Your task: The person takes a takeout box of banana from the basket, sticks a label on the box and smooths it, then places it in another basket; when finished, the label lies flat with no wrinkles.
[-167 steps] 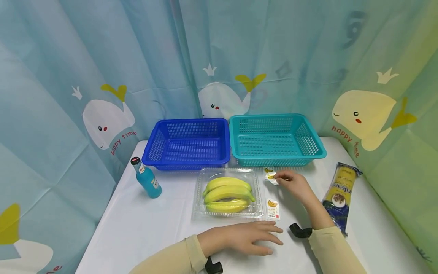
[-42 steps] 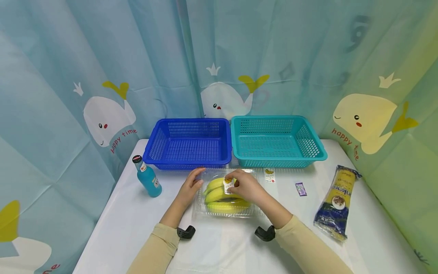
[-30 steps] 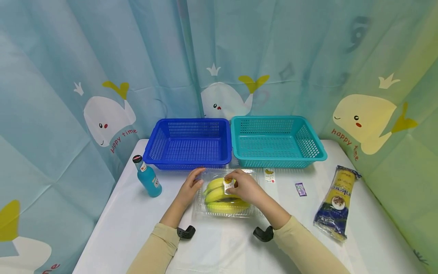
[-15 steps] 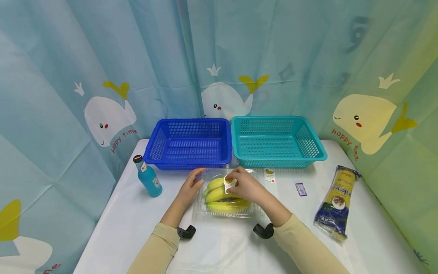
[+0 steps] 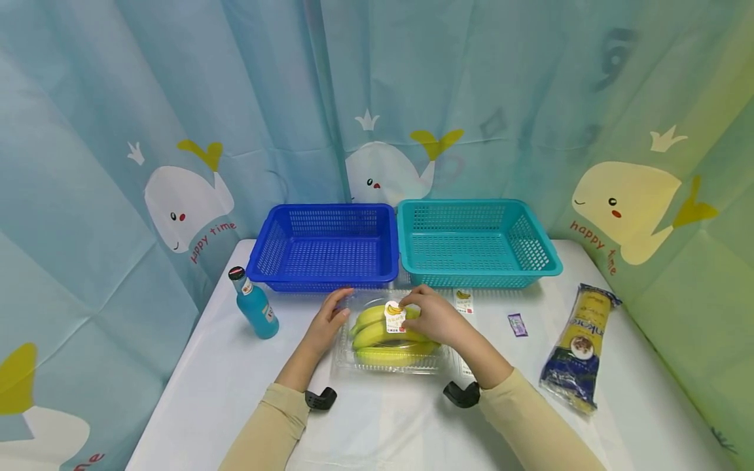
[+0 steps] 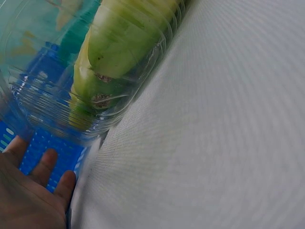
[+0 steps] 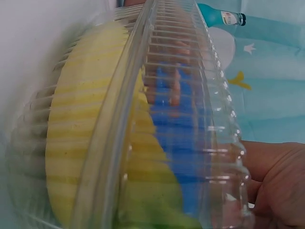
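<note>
A clear plastic clamshell box holding several bananas sits on the white table with its lid down. On top of the lid lies a white banana sticker. My right hand is over the lid's right part, thumb and fingertips at the sticker's right edge. In the right wrist view the right hand shows beyond the ribbed lid. At the box's far left corner my left hand rests with fingers extended. The left wrist view shows those spread fingers beside the box's end.
Behind stand a blue basket and a teal basket. A blue bottle is at left. To the right lie a banana sticker, a purple sachet and a yellow-blue packet. Another label is partly under my right arm.
Over five seconds, my right hand brought a sticker from the right onto the lid, and my left hand moved to the box's left side. Just now the right fingers slid rightward, uncovering the sticker.
</note>
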Action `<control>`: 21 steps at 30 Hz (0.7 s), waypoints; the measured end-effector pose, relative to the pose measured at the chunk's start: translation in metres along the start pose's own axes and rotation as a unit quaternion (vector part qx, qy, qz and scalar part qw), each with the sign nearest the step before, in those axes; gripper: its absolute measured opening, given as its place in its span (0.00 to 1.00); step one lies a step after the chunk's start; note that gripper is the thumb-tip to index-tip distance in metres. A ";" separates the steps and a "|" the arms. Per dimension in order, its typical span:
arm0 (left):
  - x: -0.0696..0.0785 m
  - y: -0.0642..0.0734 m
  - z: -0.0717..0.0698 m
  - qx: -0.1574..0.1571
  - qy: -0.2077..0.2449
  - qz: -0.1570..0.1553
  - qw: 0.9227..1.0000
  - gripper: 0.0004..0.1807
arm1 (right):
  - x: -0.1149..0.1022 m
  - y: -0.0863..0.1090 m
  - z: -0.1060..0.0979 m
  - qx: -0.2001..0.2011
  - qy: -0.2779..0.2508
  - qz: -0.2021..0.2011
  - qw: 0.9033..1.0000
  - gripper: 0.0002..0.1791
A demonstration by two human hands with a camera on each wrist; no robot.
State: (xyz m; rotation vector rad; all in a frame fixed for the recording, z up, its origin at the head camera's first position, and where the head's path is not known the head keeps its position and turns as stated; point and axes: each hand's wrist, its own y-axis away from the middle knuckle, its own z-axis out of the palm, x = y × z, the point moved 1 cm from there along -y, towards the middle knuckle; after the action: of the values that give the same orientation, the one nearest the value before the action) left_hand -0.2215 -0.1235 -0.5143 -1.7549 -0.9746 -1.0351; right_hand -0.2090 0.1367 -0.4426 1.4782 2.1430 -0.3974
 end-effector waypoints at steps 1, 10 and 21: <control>0.000 0.000 0.000 0.000 0.000 -0.001 1.000 0.26 | 0.001 0.000 0.000 -0.001 -0.002 0.000 1.000 0.18; 0.000 0.000 0.000 -0.002 -0.007 -0.006 1.000 0.26 | 0.005 0.002 0.002 0.007 -0.004 -0.013 1.000 0.09; 0.001 0.000 0.000 -0.005 -0.007 -0.012 1.000 0.26 | 0.002 0.002 0.002 -0.004 -0.002 -0.011 1.000 0.09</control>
State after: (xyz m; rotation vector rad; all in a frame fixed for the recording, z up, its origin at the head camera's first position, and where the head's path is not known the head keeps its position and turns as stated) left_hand -0.2213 -0.1236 -0.5130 -1.7650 -1.0036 -1.0456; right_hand -0.2069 0.1384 -0.4453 1.4487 2.1569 -0.4004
